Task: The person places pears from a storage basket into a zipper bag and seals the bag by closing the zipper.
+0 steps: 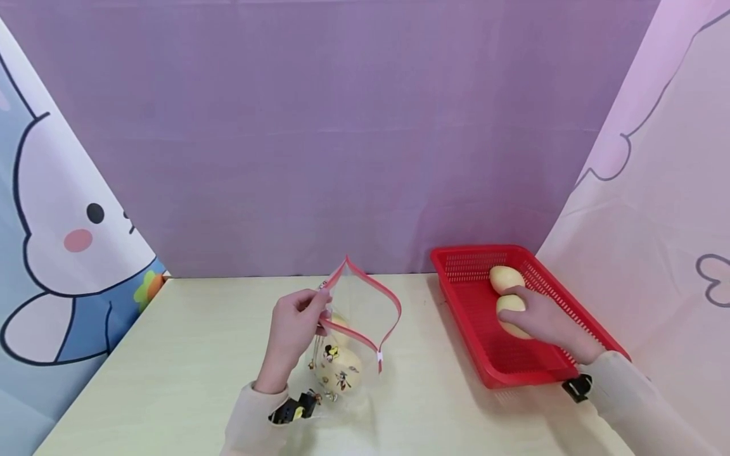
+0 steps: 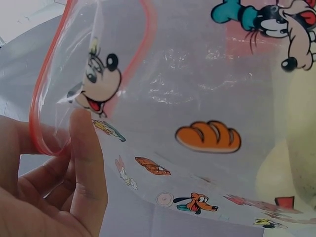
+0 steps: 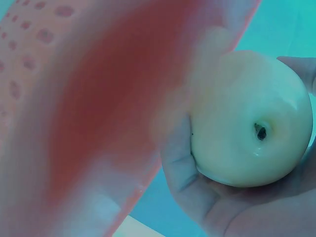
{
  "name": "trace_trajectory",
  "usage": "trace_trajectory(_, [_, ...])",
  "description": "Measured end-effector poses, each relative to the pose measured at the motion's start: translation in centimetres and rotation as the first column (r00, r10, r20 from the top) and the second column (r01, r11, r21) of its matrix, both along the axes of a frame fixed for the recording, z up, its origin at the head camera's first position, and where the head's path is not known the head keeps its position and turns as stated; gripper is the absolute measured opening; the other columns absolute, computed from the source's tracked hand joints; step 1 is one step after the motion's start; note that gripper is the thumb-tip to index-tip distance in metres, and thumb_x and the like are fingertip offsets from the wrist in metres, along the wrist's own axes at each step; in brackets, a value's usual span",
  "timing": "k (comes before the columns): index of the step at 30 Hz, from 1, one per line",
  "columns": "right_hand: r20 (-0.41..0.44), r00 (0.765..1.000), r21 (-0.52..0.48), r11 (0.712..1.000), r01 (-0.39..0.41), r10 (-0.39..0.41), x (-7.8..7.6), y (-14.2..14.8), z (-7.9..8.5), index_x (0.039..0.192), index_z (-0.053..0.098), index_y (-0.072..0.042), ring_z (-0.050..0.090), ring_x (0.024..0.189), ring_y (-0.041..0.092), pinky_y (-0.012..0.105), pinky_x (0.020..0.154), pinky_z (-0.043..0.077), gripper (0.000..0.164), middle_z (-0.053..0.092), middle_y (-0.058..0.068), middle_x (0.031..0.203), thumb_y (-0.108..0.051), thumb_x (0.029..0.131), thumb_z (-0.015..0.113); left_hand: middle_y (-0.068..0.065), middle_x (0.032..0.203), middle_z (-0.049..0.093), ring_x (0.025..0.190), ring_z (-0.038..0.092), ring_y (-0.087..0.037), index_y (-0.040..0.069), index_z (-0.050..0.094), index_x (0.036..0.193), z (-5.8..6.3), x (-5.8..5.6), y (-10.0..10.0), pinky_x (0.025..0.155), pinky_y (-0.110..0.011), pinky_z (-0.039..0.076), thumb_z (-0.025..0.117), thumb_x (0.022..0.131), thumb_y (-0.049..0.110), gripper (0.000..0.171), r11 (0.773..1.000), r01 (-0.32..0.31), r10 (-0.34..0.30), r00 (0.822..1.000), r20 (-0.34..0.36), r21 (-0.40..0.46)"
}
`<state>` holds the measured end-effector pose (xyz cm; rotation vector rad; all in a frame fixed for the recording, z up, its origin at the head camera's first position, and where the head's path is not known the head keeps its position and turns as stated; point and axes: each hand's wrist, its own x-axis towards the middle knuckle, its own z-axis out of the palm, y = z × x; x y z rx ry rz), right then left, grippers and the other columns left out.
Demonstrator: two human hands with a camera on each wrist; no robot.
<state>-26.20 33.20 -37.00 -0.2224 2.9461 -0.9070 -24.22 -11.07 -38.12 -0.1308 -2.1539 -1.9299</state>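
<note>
My left hand [image 1: 293,326] pinches the red-edged mouth of a clear zip bag [image 2: 158,89] printed with cartoon figures. The bag's mouth gapes wide, with a white slider on its near side. Two pale yellow pears [image 1: 345,372] show through the plastic at the bottom of the bag. On the right, my right hand [image 1: 538,320] grips another pear [image 3: 252,123] inside a red plastic basket [image 1: 467,329]; its dark, hollow end shows in the right wrist view. Just beyond this hand, one more pear [image 1: 504,277] lies in the basket.
The pale tabletop [image 1: 188,354] carries both the bag and the basket. A purple cloth [image 1: 342,139] hangs behind the table. Printed cartoon sheets stand at the left [image 1: 57,209] and right [image 1: 656,240].
</note>
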Motion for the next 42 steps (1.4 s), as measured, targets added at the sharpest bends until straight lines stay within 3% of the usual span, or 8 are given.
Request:
trace_trajectory(7, [-0.022, 1.000, -0.036, 0.999, -0.004, 0.003, 0.2, -1.0, 0.9, 0.142, 0.047, -0.007, 0.057, 0.104, 0.029, 0.035, 0.069, 0.059, 0.076, 0.060, 0.012, 0.122, -0.039, 0.082, 0.081, -0.014, 0.073, 0.067, 0.050, 0.061, -0.017, -0.001, 0.076, 0.096, 0.1, 0.0, -0.1, 0.052, -0.029, 0.059, 0.066, 0.101, 0.021, 0.025, 1.000, -0.009, 0.009, 1.000, -0.005, -0.002])
trace_trajectory(20, [-0.091, 0.996, 0.007, 1.000, 0.019, -0.018, 1.3, -4.1, 2.7, 0.144, 0.048, -0.013, 0.054, 0.113, 0.033, 0.042, 0.072, 0.059, 0.073, 0.052, 0.016, 0.137, -0.041, 0.084, 0.078, -0.016, 0.074, 0.066, 0.049, 0.061, -0.017, 0.000, 0.075, 0.096, 0.2, 0.1, 0.1, 0.052, -0.030, 0.059, 0.066, 0.101, 0.023, 0.026, 1.000, 0.011, -0.011, 1.000, -0.007, 0.010])
trace_trajectory(25, [-0.123, 0.992, -0.035, 0.999, 0.000, -0.004, 1.8, -5.7, 3.3, 0.143, 0.050, -0.014, 0.053, 0.113, 0.033, 0.043, 0.073, 0.059, 0.070, 0.053, 0.014, 0.136, -0.037, 0.083, 0.080, -0.014, 0.073, 0.066, 0.049, 0.061, -0.018, 0.000, 0.076, 0.096, 0.2, 0.2, 0.1, 0.051, -0.030, 0.059, 0.066, 0.102, 0.023, 0.026, 1.000, 0.013, -0.013, 1.000, -0.004, 0.008])
trace_trajectory(35, [-0.183, 0.982, -0.088, 0.995, -0.056, 0.039, 2.0, -9.3, 4.3, 0.140, 0.053, -0.013, 0.058, 0.099, 0.028, 0.034, 0.068, 0.056, 0.067, 0.060, 0.011, 0.123, -0.030, 0.082, 0.080, -0.013, 0.073, 0.066, 0.049, 0.061, -0.017, -0.001, 0.075, 0.095, 0.3, 0.1, 0.2, 0.052, -0.029, 0.059, 0.065, 0.102, 0.022, 0.026, 1.000, 0.001, -0.001, 1.000, 0.008, -0.010])
trace_trajectory(42, [-0.212, 0.976, -0.129, 0.988, -0.083, 0.055, 1.9, -10.9, 4.7, 0.138, 0.054, -0.013, 0.059, 0.103, 0.028, 0.038, 0.073, 0.059, 0.064, 0.060, 0.010, 0.125, -0.029, 0.082, 0.080, -0.015, 0.074, 0.067, 0.050, 0.061, -0.017, -0.001, 0.075, 0.095, 0.2, 0.1, 0.2, 0.052, -0.030, 0.059, 0.065, 0.102, 0.020, 0.025, 1.000, 0.003, -0.003, 1.000, 0.011, -0.008])
